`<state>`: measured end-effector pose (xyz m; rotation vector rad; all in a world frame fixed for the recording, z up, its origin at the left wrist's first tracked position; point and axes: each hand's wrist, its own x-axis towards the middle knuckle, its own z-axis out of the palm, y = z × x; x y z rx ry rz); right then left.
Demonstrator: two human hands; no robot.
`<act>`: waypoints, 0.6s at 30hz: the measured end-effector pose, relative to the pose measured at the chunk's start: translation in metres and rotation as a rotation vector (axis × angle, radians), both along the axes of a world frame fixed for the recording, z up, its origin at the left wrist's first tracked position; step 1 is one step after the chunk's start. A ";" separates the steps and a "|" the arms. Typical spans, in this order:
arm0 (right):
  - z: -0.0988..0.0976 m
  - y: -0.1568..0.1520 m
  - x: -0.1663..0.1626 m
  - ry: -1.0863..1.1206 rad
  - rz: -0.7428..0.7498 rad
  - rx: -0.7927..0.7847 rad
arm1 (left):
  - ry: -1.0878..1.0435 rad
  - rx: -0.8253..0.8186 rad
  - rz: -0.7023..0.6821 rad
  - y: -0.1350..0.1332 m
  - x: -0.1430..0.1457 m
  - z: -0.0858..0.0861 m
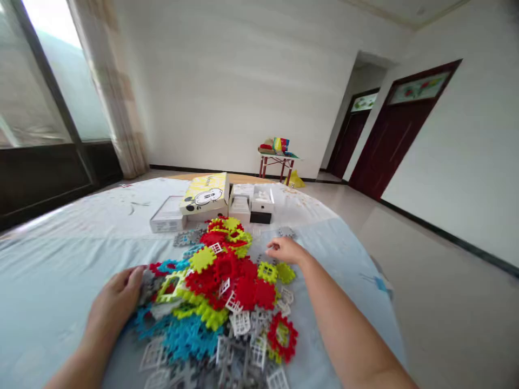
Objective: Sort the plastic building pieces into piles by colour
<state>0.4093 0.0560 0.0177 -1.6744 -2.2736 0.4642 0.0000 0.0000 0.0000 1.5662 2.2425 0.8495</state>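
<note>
A heap of plastic interlocking gear-shaped building pieces (221, 270) in red, yellow-green, blue and grey lies before me, with small white window-frame pieces (241, 322) among them. Beside the heap's left edge, my left hand (117, 297) rests with its fingers stretched forward against grey and blue pieces; nothing shows in it. My right hand (287, 249) is over the cloth to the right of the heap, its fingers curled in toward the thumb. Whether anything small is between them I cannot make out. A grey gear-shaped piece (286, 232) lies just beyond this hand.
Behind the heap stand a yellow-and-white cartoon box (206, 193), a white box (168, 215) and smaller boxes (262, 199). A pale blue cloth (52, 292) covers the round table. Farther back, a small table (279, 156) holds colourful items, with a yellow bag (295, 179) beside it.
</note>
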 end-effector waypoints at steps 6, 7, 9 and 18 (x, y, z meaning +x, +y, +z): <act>0.001 -0.006 0.000 -0.049 -0.022 -0.090 | 0.010 0.025 0.006 0.001 0.004 0.003; 0.000 -0.006 0.000 -0.021 -0.019 -0.106 | 0.014 0.031 0.004 0.001 0.004 0.003; -0.004 -0.006 -0.001 0.063 -0.016 -0.126 | 0.022 0.032 0.001 0.002 0.003 0.002; -0.019 0.008 -0.004 0.429 -0.100 0.059 | 0.000 0.019 -0.012 0.003 0.000 -0.001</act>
